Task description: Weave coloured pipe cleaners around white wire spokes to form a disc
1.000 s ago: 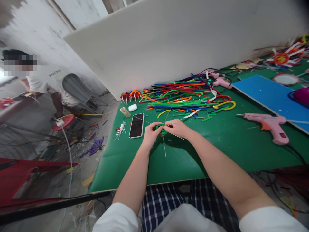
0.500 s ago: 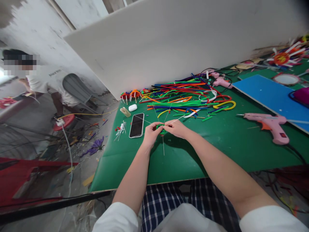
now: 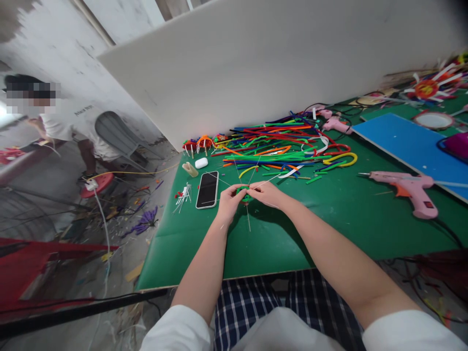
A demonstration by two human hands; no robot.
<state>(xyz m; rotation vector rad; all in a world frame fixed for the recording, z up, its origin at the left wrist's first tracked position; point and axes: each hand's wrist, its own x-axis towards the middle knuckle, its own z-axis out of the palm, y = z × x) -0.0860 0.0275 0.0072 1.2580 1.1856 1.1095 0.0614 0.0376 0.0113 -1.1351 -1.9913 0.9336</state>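
Note:
Both my hands meet over the green table (image 3: 329,229). My left hand (image 3: 229,201) and my right hand (image 3: 266,192) are closed in a pinch on a small green craft piece (image 3: 244,195) with thin white sticks poking out of it in several directions. The piece is held just above the table top. A black phone (image 3: 207,189) lies face up just left of my left hand.
A heap of coloured pipe cleaners (image 3: 285,146) lies behind my hands. A pink glue gun (image 3: 409,187) lies to the right, a second one (image 3: 334,123) farther back, near a blue board (image 3: 413,146). White earbud case (image 3: 201,163), small sticks (image 3: 183,195). A person sits at far left (image 3: 62,124).
The white sticks on the piece have turned slightly between my fingers. My hands stay in the same place.

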